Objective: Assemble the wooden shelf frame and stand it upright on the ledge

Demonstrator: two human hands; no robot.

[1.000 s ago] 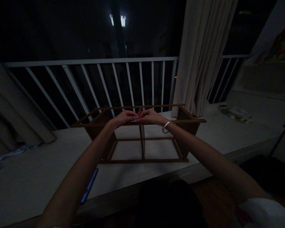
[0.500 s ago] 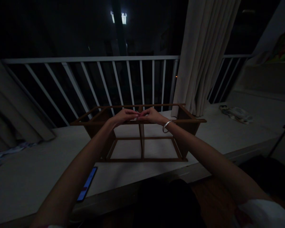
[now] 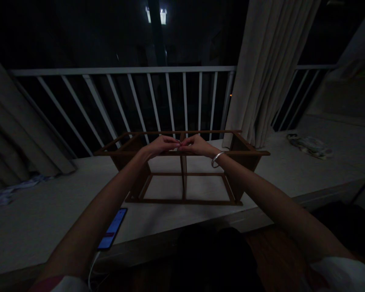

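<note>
A brown wooden rack frame (image 3: 183,201) with a middle divider lies on the pale ledge. Over its near upper rail, at the divider, my left hand (image 3: 162,145) and my right hand (image 3: 196,146) meet fingertip to fingertip. Both hands are closed in a pinch. Between the fingertips is something small and dark that I cannot make out. A silver bangle (image 3: 215,159) circles my right wrist.
A lit phone (image 3: 113,229) with a white cable (image 3: 93,269) lies by my left forearm near the ledge's (image 3: 152,221) front edge. White railing (image 3: 124,71) and curtains (image 3: 267,73) stand behind. Crumpled cloth (image 3: 310,147) lies at the right.
The view has shifted slightly, so the scene sits a little further right and higher. My hands stay pinched together over the same spot on the rack frame.
</note>
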